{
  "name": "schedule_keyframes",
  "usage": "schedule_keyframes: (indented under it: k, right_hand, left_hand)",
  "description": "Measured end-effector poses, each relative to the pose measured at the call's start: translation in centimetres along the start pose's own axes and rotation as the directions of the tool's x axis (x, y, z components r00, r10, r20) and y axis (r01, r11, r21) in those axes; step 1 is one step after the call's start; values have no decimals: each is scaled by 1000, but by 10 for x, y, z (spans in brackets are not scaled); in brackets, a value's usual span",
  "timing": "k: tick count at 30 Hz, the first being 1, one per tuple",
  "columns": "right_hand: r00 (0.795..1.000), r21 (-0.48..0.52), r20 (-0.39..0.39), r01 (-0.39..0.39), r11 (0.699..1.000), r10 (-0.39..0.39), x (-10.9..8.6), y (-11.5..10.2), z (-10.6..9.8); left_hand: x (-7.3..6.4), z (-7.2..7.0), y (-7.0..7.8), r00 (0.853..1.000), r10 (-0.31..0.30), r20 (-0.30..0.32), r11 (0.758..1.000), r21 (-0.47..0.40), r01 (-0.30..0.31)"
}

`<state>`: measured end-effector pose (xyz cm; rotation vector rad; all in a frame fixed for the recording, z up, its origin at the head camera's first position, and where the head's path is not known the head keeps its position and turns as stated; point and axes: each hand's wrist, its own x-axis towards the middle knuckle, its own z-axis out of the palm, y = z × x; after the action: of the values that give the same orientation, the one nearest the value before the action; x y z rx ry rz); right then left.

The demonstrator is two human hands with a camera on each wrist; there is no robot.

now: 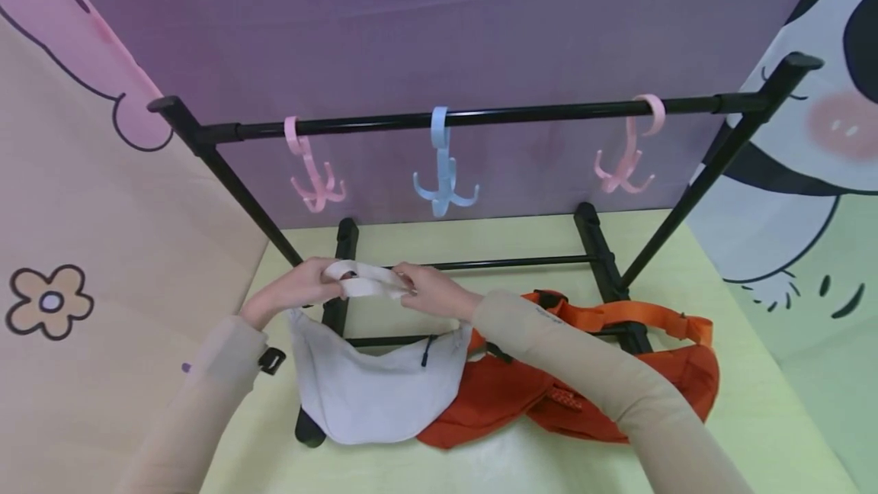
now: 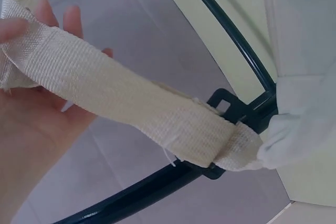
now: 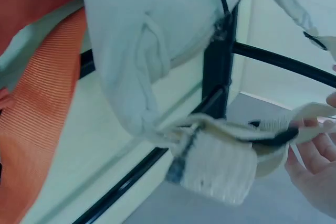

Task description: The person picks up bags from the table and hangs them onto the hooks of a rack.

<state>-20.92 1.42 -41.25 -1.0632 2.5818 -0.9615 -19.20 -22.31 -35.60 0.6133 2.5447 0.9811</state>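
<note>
A white waist bag (image 1: pixel 377 395) lies on the table at the foot of a black rack, with its strap (image 1: pixel 370 280) raised in a loop above it. My left hand (image 1: pixel 309 284) holds that strap at the loop's left side. Opposite it, my right hand (image 1: pixel 435 290) pinches the strap near its other side. In the left wrist view, the cream webbing (image 2: pixel 121 87) runs from my fingers to a black slider buckle (image 2: pixel 231 106) beside the bag. The right wrist view shows a loose piece of webbing (image 3: pixel 220 166), slightly blurred.
Orange-red waist bags (image 1: pixel 494 395) with an orange strap (image 1: pixel 617 316) lie right of the white one, partly under my right sleeve. On the rack's upper bar (image 1: pixel 535 113) hang a pink hook (image 1: pixel 315 178), a blue hook (image 1: pixel 444 174) and another pink hook (image 1: pixel 626 158).
</note>
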Motion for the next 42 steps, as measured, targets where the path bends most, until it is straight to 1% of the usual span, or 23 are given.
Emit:
schedule_keyframes:
  k: [2, 4, 7, 10, 13, 17, 21, 25, 29, 32, 35, 38, 42]
  right_hand:
    - [999, 13, -26, 24, 1000, -24, 0, -1, -3]
    - [999, 27, -32, 37, 999, -36, 0, -3, -8]
    - [997, 25, -38, 69, 997, -68, 0, -7, -14]
    - [997, 26, -19, 77, 997, -77, -1, -12, -21]
    - [998, 22, 11, 65, 998, -65, -1, -16, -28]
    - [997, 11, 53, 48, 999, -48, -3, -22, -36]
    - [996, 3, 77, 55, 998, -55, -4, -29, -46]
    - [994, -13, 77, 85, 996, -84, -4, -35, -54]
    - [993, -24, 73, 94, 995, -92, -6, -42, -60]
    - [993, -43, 67, 98, 994, -95, -6, -47, -63]
    - [992, -62, 55, 117, 991, -113, -7, -51, -66]
    - [991, -73, 39, 130, 989, -127, -8, -55, -68]
    - [993, -47, 4, 119, 992, -119, -9, -59, -71]
  left_hand:
    - [-1, -2, 0, 1000, 11, 14, 1000, -23, -11]
    - [-1, -4, 1, 1000, 13, 26, 999, -41, -12]
    - [-1, -5, 2, 998, 19, 53, 996, -92, -14]
    - [0, -5, 5, 997, 16, 79, 992, -129, -6]
    - [0, -5, 11, 997, 8, 75, 992, -130, 2]
    - [0, -3, 21, 1000, -1, 22, 997, -75, 3]
    - [-3, -1, 30, 999, 18, -37, 1000, -23, -19]
    - [-7, -1, 37, 993, 50, -103, 999, 9, -50]
    - [-12, -1, 41, 984, 45, -172, 999, 27, -41]
    - [-15, -2, 42, 973, 43, -228, 998, 51, -32]
    - [-18, -2, 43, 954, 66, -294, 995, 87, -43]
    - [-20, -3, 44, 936, 96, -338, 994, 86, -71]
    - [-24, -6, 43, 913, 160, -376, 986, 108, -128]
